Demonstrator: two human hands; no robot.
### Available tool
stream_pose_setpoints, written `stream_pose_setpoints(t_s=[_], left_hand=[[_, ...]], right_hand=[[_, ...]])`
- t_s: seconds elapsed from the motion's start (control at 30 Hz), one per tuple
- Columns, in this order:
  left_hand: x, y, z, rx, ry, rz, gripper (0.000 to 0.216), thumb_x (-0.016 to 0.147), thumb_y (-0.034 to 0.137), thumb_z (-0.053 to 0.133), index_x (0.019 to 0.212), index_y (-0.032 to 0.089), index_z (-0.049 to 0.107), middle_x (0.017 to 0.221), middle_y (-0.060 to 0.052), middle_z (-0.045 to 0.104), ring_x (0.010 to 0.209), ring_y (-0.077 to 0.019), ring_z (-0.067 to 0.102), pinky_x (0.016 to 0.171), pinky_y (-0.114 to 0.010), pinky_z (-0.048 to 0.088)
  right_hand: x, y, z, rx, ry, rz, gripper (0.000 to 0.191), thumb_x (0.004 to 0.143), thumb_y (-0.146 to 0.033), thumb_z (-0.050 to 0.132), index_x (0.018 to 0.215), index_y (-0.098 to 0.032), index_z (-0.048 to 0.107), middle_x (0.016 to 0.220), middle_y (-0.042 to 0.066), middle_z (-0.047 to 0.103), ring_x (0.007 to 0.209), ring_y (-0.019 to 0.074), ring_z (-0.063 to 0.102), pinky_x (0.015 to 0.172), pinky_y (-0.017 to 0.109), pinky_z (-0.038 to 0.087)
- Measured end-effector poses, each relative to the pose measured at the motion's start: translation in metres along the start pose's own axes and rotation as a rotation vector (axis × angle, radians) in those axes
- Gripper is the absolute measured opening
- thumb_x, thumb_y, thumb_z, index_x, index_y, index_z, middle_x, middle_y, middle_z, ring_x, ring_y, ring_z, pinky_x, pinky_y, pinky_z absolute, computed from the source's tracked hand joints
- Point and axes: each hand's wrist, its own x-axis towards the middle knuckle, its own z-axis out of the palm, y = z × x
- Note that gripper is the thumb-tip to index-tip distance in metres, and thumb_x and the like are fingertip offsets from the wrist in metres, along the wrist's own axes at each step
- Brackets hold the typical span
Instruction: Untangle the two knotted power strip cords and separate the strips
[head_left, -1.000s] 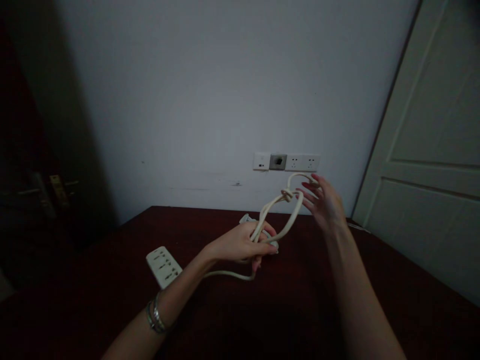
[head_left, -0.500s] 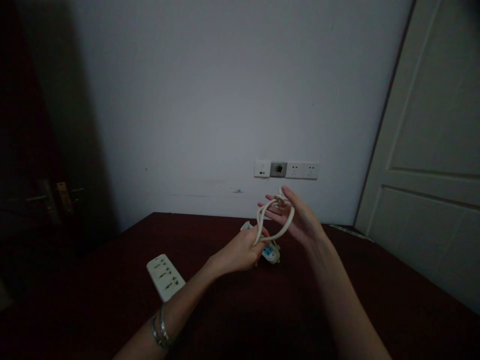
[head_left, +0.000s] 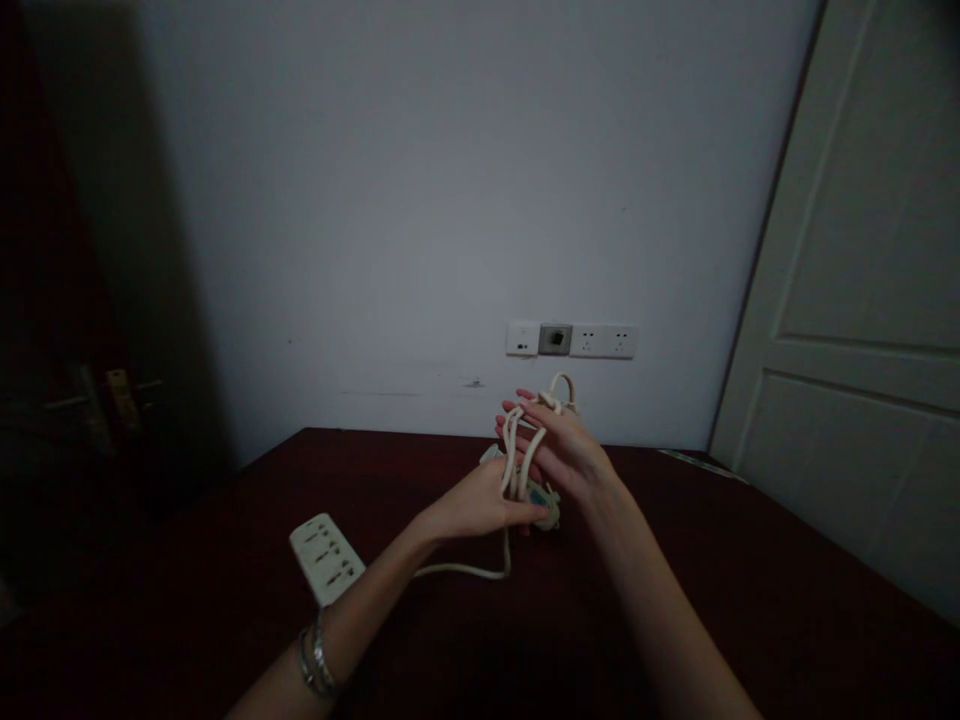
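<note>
A cream power cord point(head_left: 517, 455) is looped between both hands above a dark red table point(head_left: 750, 600). My left hand point(head_left: 472, 505) grips the lower part of the cord loops. My right hand point(head_left: 559, 445) has its fingers spread, with the cord wound over them and a knot near the fingertips. The cord runs down and left to a white power strip point(head_left: 326, 558) lying on the table. A white plug with a blue label point(head_left: 544, 500) sits just behind my hands, partly hidden.
A row of wall sockets point(head_left: 574, 340) is on the white wall behind the table. A white door point(head_left: 862, 300) stands at the right. At the dark left edge is a door handle point(head_left: 112, 400).
My right hand has moved left and down toward my left hand, shrinking the wide cord loop into tight coils over its fingers. A length of cord now trails on the table again.
</note>
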Motion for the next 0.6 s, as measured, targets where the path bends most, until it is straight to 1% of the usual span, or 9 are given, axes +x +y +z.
stream_pose_setpoints(t_s=[0.07, 0.13, 0.2, 0.27, 0.33, 0.4, 0.5, 0.57, 0.6], left_hand=[[0.003, 0.0, 0.005, -0.108, 0.015, 0.014, 0.033, 0.072, 0.031, 0.065, 0.095, 0.011, 0.051, 0.058, 0.001, 0.058, 0.051, -0.0116, 0.055, 0.051, -0.023, 0.043], [0.005, 0.001, 0.008, -0.207, 0.005, 0.013, 0.028, 0.074, 0.033, 0.063, 0.087, 0.011, 0.053, 0.057, 0.0, 0.059, 0.051, -0.0117, 0.056, 0.055, -0.025, 0.046], [0.006, 0.001, 0.01, -0.275, -0.064, 0.007, 0.026, 0.076, 0.035, 0.061, 0.077, 0.01, 0.056, 0.06, -0.002, 0.061, 0.058, -0.0131, 0.059, 0.066, -0.029, 0.048], [0.006, -0.003, 0.013, -0.298, -0.16, -0.005, 0.031, 0.078, 0.038, 0.058, 0.068, 0.009, 0.059, 0.065, -0.006, 0.064, 0.067, -0.0145, 0.061, 0.076, -0.031, 0.047], [0.007, -0.011, 0.016, -0.339, -0.213, -0.024, 0.036, 0.08, 0.041, 0.055, 0.067, 0.008, 0.062, 0.069, -0.008, 0.066, 0.071, -0.0149, 0.061, 0.08, -0.031, 0.045], [0.01, -0.021, 0.022, -0.422, -0.238, -0.065, 0.037, 0.078, 0.044, 0.057, 0.064, 0.009, 0.06, 0.069, -0.009, 0.066, 0.066, -0.0145, 0.061, 0.076, -0.031, 0.046], [0.016, -0.037, 0.035, -0.553, -0.269, -0.148, 0.044, 0.069, 0.053, 0.062, 0.056, 0.013, 0.047, 0.062, -0.008, 0.065, 0.049, -0.0122, 0.057, 0.056, -0.027, 0.046], [0.02, -0.045, 0.044, -0.538, -0.21, -0.162, 0.052, 0.069, 0.061, 0.058, 0.05, 0.015, 0.041, 0.047, -0.005, 0.058, 0.034, -0.0088, 0.046, 0.04, -0.022, 0.036], [0.021, -0.048, 0.049, -0.513, -0.155, -0.149, 0.055, 0.07, 0.064, 0.054, 0.046, 0.016, 0.038, 0.038, -0.002, 0.051, 0.029, -0.0074, 0.04, 0.035, -0.02, 0.03]], right_hand=[[0.004, 0.005, 0.001, 0.009, 0.035, -0.064, 0.037, 0.058, -0.016, 0.079, 0.086, -0.018, 0.055, 0.075, 0.004, 0.067, 0.063, 0.0168, 0.065, 0.058, 0.029, 0.054], [0.006, 0.008, 0.001, 0.015, 0.061, -0.101, 0.036, 0.056, -0.017, 0.08, 0.081, -0.017, 0.054, 0.069, 0.001, 0.065, 0.057, 0.0148, 0.064, 0.053, 0.026, 0.053], [0.008, 0.01, 0.001, 0.014, 0.063, -0.132, 0.033, 0.057, -0.019, 0.08, 0.078, -0.017, 0.054, 0.066, -0.001, 0.063, 0.054, 0.0122, 0.061, 0.05, 0.023, 0.052], [0.009, 0.011, 0.0, 0.029, 0.05, -0.155, 0.031, 0.06, -0.022, 0.078, 0.076, -0.017, 0.053, 0.063, -0.002, 0.061, 0.05, 0.0086, 0.057, 0.046, 0.019, 0.049], [0.011, 0.011, -0.001, 0.083, 0.048, -0.154, 0.029, 0.062, -0.022, 0.077, 0.074, -0.017, 0.051, 0.058, -0.005, 0.057, 0.044, 0.0048, 0.05, 0.04, 0.015, 0.044], [0.014, 0.011, -0.004, 0.173, 0.059, -0.125, 0.03, 0.064, -0.019, 0.076, 0.067, -0.018, 0.046, 0.049, -0.008, 0.05, 0.037, 0.0013, 0.04, 0.034, 0.011, 0.035], [0.016, 0.01, -0.011, 0.246, 0.079, -0.082, 0.037, 0.068, -0.022, 0.072, 0.059, -0.019, 0.036, 0.039, -0.012, 0.036, 0.029, -0.0009, 0.026, 0.028, 0.009, 0.022], [0.017, 0.009, -0.016, 0.249, 0.082, -0.093, 0.035, 0.07, -0.025, 0.069, 0.059, -0.019, 0.037, 0.036, -0.014, 0.031, 0.027, -0.0009, 0.021, 0.027, 0.009, 0.018], [0.017, 0.008, -0.019, 0.257, 0.082, -0.101, 0.033, 0.071, -0.025, 0.068, 0.059, -0.019, 0.038, 0.035, -0.014, 0.03, 0.027, -0.0009, 0.02, 0.027, 0.009, 0.017]])
